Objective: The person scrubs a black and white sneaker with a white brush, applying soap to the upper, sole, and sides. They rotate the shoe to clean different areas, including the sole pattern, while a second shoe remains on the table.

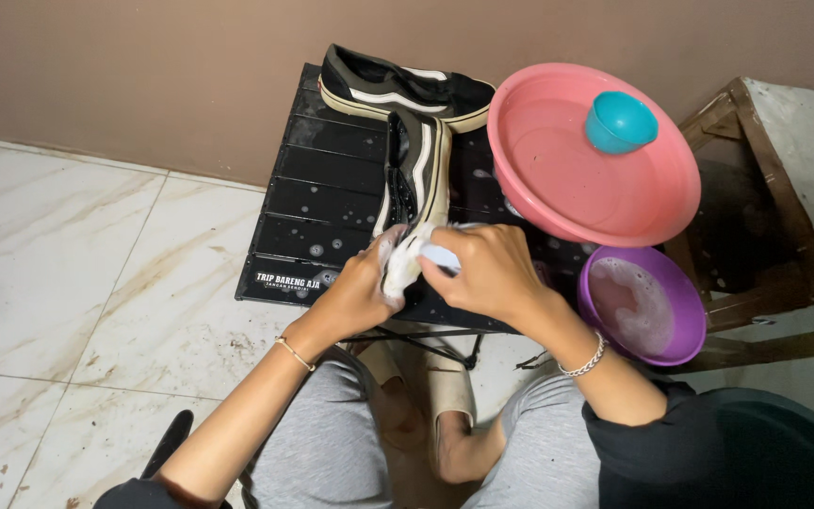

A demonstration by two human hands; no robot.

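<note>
On the black slatted tabletop (317,203), black-and-white canvas sneaker (416,170) lies soapy, left hand (355,292) clamped on its heel, right hand (487,269) closed around a pale blue brush (440,255); best scrubbed with short strokes, heel steadied.

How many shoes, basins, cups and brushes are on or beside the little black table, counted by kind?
Black-and-white sneakers: 2, one lying at the back, one being scrubbed
Basins: 2, pink basin, purple basin
Teal cup: 1
Scrubbing brush: 1, mostly hidden in the right hand
Total: 6
</note>
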